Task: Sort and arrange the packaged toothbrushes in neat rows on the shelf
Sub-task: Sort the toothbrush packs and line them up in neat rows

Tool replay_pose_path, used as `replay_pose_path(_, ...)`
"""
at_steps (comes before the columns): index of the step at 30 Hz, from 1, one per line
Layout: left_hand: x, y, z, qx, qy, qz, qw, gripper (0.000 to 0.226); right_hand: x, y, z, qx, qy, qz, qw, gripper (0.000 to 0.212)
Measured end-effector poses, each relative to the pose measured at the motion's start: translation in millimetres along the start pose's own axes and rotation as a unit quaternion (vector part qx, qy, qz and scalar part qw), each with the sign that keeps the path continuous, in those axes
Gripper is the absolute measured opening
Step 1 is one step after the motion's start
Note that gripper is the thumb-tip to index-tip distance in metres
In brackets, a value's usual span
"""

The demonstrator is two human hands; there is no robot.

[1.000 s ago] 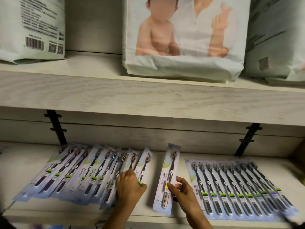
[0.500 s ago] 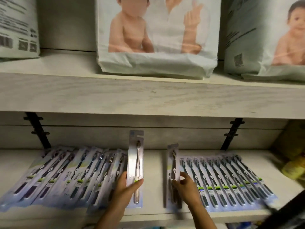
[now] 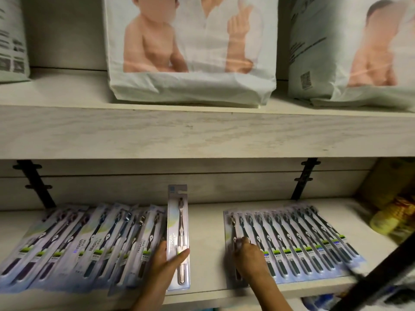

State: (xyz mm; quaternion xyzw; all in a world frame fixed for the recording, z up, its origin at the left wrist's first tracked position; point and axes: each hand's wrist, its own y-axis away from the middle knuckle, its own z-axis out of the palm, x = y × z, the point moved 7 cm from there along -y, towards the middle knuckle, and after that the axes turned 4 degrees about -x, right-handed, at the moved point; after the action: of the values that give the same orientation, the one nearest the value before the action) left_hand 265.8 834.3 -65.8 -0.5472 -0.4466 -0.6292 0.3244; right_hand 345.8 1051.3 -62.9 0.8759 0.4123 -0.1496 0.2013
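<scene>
On the lower shelf (image 3: 207, 239) lie two groups of packaged toothbrushes. The left group (image 3: 89, 248) overlaps loosely and fans at a slant. The right row (image 3: 303, 243) is neat and evenly overlapped. My left hand (image 3: 165, 264) grips one pack (image 3: 178, 230) by its lower part and holds it upright, just right of the left group. My right hand (image 3: 249, 259) rests with its fingers pressing on the leftmost pack (image 3: 233, 230) of the right row, which lies flat. A bare strip of shelf separates my two hands.
Large white diaper bags (image 3: 190, 52) stand on the upper shelf (image 3: 202, 133). Black brackets (image 3: 304, 178) hold the back wall. Yellow packets (image 3: 393, 214) sit at the lower shelf's right end. A dark blurred bar (image 3: 370, 279) crosses the bottom right corner.
My left hand picked a pack out of the left group and raised it upright. My right hand slid its pack rightward and laid it flat against the right row.
</scene>
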Motion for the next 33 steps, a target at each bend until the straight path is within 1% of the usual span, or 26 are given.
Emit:
replay_pose_path(5,-6.0,-1.0,-3.5,0.025,-0.003,-0.020,0.999,0.044,1.3,1.1,-4.0,-0.020,0.040,-0.001,0.999,0.036)
replay_pose_path(8,-8.4,0.9,-4.9,0.032,-0.019,-0.047,0.998,0.057,5.5,2.7,-1.2,-0.019,0.060,0.014,0.998,0.038)
replay_pose_path(9,-10.1,0.3,-4.5,0.028,-0.012,-0.043,0.999,0.060,6.8,4.3,0.0,-0.016,0.065,0.021,0.998,0.039)
replay_pose_path(11,-9.5,1.7,-4.8,0.030,-0.010,-0.039,0.999,0.057,8.2,7.3,2.8,-0.008,0.066,0.026,0.997,0.038)
replay_pose_path(14,-11.2,3.5,-4.2,0.029,-0.008,-0.045,0.999,0.068,9.8,10.0,3.2,0.001,0.063,0.030,0.998,0.034)
replay_pose_path(18,-2.3,5.6,-2.4,0.028,0.029,-0.019,0.999,0.038,7.6,13.4,-0.9,-0.009,0.070,0.033,0.997,0.035)
replay_pose_path(20,8.0,11.6,4.4,0.004,0.062,-0.016,0.998,0.032,-0.9,19.7,-4.3,-0.017,0.102,0.028,0.994,0.040)
replay_pose_path(21,13.7,15.3,8.2,-0.003,0.080,-0.021,0.997,0.030,-9.9,23.6,-5.8,-0.016,0.109,0.003,0.994,0.041)
replay_pose_path(22,14.0,15.3,10.2,-0.009,0.089,-0.026,0.996,0.028,-21.9,28.6,-6.3,-0.017,0.097,-0.034,0.995,0.041)
replay_pose_path(23,14.9,15.8,13.3,-0.016,0.097,-0.031,0.995,0.026,-36.2,35.4,-6.4,-0.023,0.062,-0.074,0.995,0.042)
replay_pose_path(25,12.4,15.0,18.4,-0.026,0.084,-0.043,0.995,0.023,-65.2,50.5,-3.1,-0.060,-0.064,-0.144,0.986,0.045)
replay_pose_path(27,9.5,14.6,20.8,-0.035,0.118,-0.050,0.991,0.026,-85.1,60.2,7.6,-0.127,-0.209,-0.158,0.957,0.047)
replay_pose_path(28,7.4,14.3,21.8,-0.035,0.141,-0.058,0.988,0.026,-88.4,59.9,12.4,-0.129,-0.248,-0.158,0.947,0.048)
replay_pose_path(29,5.5,15.0,21.5,-0.039,0.145,-0.064,0.987,0.027,-89.2,58.9,15.2,-0.117,-0.265,-0.155,0.945,0.047)
replay_pose_path(31,4.2,17.9,23.0,-0.060,0.121,-0.064,0.989,0.029,-88.9,57.2,17.6,-0.100,-0.278,-0.148,0.944,0.037)
replay_pose_path(33,5.0,20.6,23.3,-0.080,0.085,-0.056,0.992,0.022,-88.4,56.8,19.7,-0.107,-0.296,-0.139,0.939,0.033)
